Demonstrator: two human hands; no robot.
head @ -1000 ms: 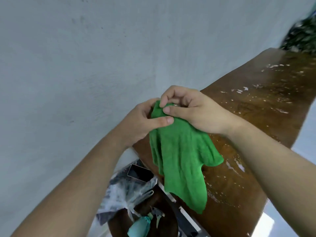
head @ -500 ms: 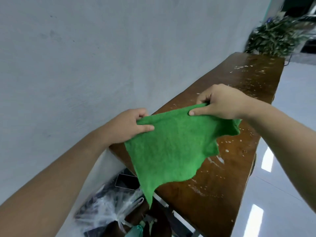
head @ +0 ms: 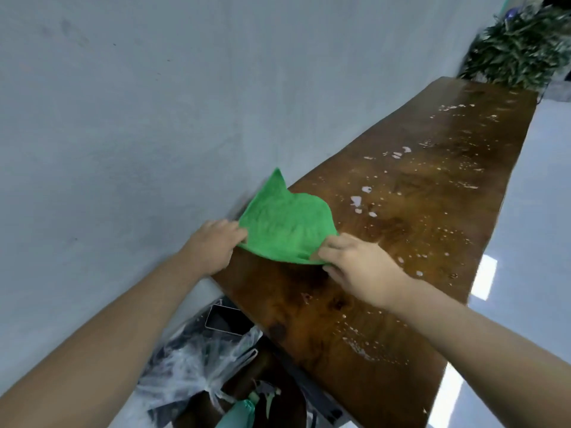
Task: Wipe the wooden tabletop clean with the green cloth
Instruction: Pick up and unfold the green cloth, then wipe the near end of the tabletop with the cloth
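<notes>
The green cloth (head: 285, 222) is spread out flat just above the near left part of the long wooden tabletop (head: 411, 211), its far corner lifted against the wall. My left hand (head: 213, 245) pinches its near left edge. My right hand (head: 355, 264) pinches its near right corner. The dark glossy wood carries many white specks and wet smears, thickest beyond the cloth and along the right side.
A pale grey wall (head: 154, 103) runs along the table's left edge. A potted plant (head: 519, 47) stands past the far end. Below the near left corner lie a clear plastic bag (head: 197, 366), a phone (head: 227, 319) and a teal bottle (head: 239, 412). White floor lies to the right.
The cloth, bunched and hanging between both hands a second ago, was pulled open and has now been brought down and forward over the tabletop's near left part.
</notes>
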